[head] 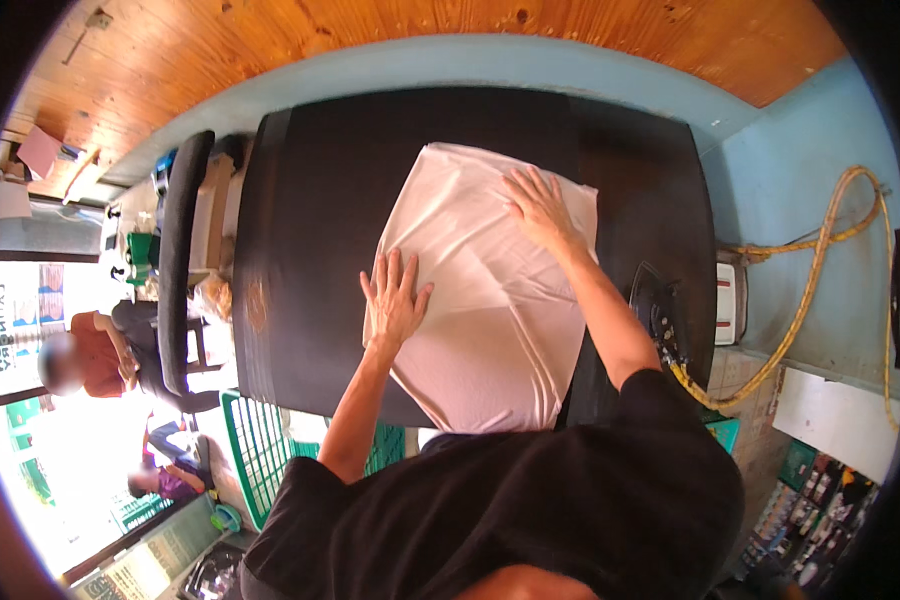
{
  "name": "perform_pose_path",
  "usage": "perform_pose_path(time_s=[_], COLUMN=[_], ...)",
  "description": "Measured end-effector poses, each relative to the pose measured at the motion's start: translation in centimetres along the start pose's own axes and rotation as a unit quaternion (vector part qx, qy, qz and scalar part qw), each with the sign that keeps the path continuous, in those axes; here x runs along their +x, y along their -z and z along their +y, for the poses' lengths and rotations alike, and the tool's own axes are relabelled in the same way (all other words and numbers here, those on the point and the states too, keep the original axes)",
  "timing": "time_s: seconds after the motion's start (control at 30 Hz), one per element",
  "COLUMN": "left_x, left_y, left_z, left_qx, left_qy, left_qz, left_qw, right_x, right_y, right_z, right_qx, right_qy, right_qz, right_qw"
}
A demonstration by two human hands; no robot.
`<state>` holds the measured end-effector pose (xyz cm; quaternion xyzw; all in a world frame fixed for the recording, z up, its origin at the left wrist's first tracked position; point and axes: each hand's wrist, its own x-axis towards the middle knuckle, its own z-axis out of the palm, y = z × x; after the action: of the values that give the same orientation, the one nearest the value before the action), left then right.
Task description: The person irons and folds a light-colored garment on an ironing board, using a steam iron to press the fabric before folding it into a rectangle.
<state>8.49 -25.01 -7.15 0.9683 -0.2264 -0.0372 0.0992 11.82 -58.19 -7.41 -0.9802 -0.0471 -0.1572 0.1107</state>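
Note:
A pale pink cloth (pixel 472 300), creased in places, lies spread over a black-covered ironing table (pixel 322 225) and hangs towards my body at the near edge. My left hand (pixel 395 300) rests flat on its left side, fingers apart. Farther up, near the cloth's right edge, my right hand (pixel 540 206) presses flat with its fingers spread. Neither hand grips the fabric. To the right of my right forearm, a dark clothes iron (pixel 656 311) sits on the table, joined to a yellow-wrapped cord or hose.
The yellow hose (pixel 810 300) loops along the blue wall at right. A green plastic basket (pixel 251 450) stands by the near left edge. Beyond the table's left end is a narrow padded board (pixel 184 262). Two people (pixel 97 356) sit farther left, near a bright doorway.

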Motion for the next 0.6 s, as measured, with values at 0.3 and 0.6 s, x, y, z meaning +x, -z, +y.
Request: perform_pose_path(time_s=[0.3,0.6], left_x=[12.9,20.6], left_y=[-2.7,-2.9], left_z=[2.5,1.4], left_qx=[-0.043,-0.046], left_qy=[-0.076,-0.057], left_qz=[0.109,0.109], left_qw=[0.99,0.991], right_x=[-14.7,-20.1], right_y=[15.5,20.5], right_z=[5.5,6.3], right_qx=[-0.173,0.319], right_qy=[-0.212,-0.521], right_qz=[0.165,-0.078], right_qw=[0.947,0.788])
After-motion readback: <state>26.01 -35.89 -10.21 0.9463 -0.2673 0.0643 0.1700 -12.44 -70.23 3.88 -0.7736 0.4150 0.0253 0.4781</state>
